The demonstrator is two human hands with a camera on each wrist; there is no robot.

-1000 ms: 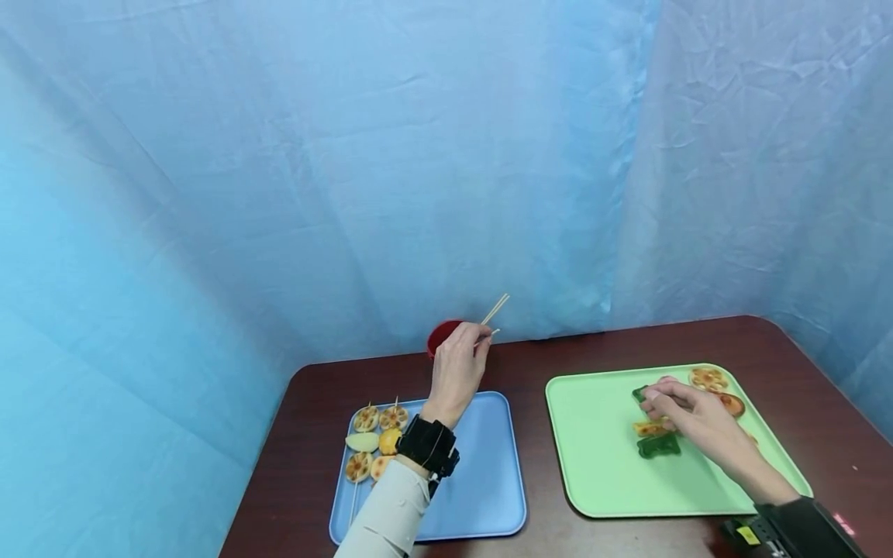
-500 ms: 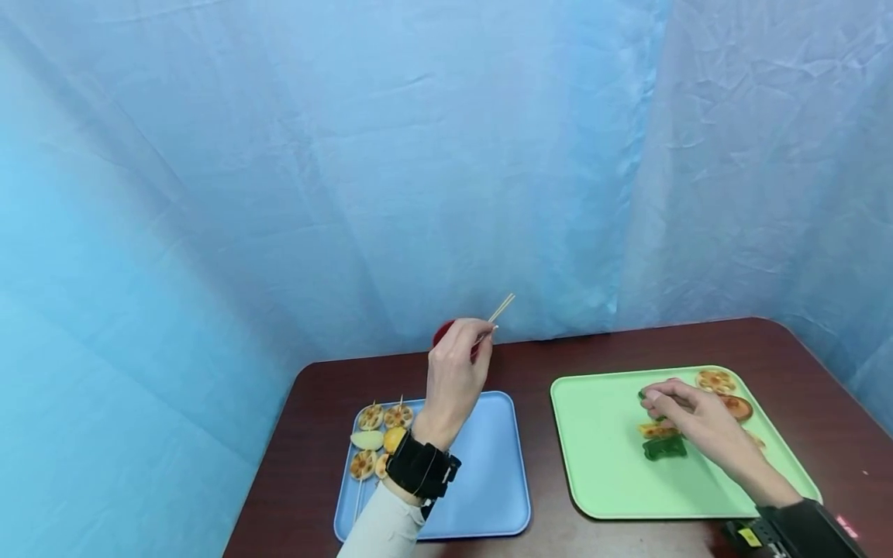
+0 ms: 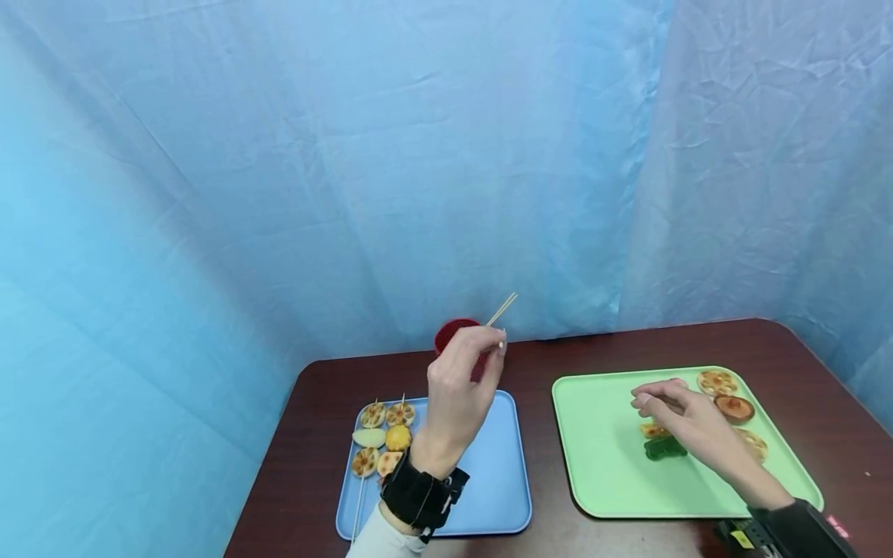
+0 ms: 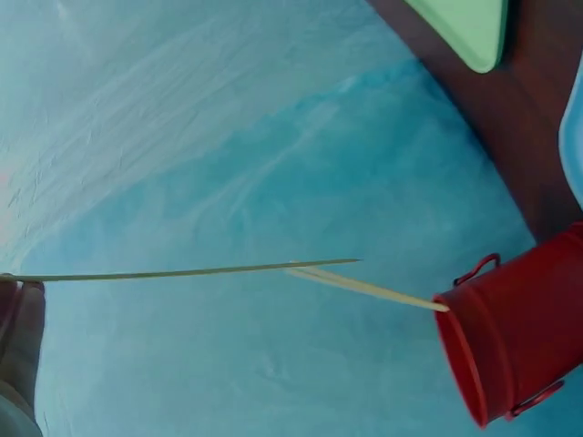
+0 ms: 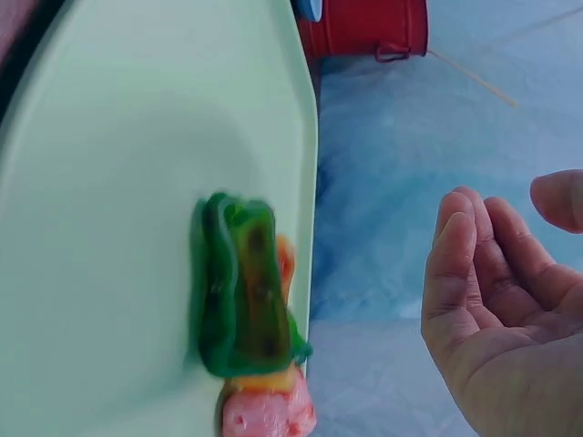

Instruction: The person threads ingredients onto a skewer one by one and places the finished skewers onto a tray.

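Left hand, head view: the left hand (image 3: 456, 387) is up around the far edge of the blue rectangular tray (image 3: 488, 473), fingertips pinched together, beside the round red bucket (image 3: 453, 332).
Right hand, head view: the right hand (image 3: 687, 415) hangs over the light-green rectangular tray (image 3: 600, 465), fingers relaxed, not holding anything.
Pepper, head view: chunky dark-green pepper piece (image 3: 666, 448) sits on the green tray, on the wearer's side of the right fingertips, long side roughly left-right. Right hand's way closer to it.
Skewer, left wrist view: thin straight wooden skewer (image 4: 182, 273) runs out from the left fingers, pointy end free and bare; more sticks (image 4: 369, 289) poke from the bucket.
Fingers, right wrist view: thumb's apart from the fingers, palm's empty, pepper's off to the side with a pink chunk (image 5: 264, 414) touching or right next to it, can't tell.
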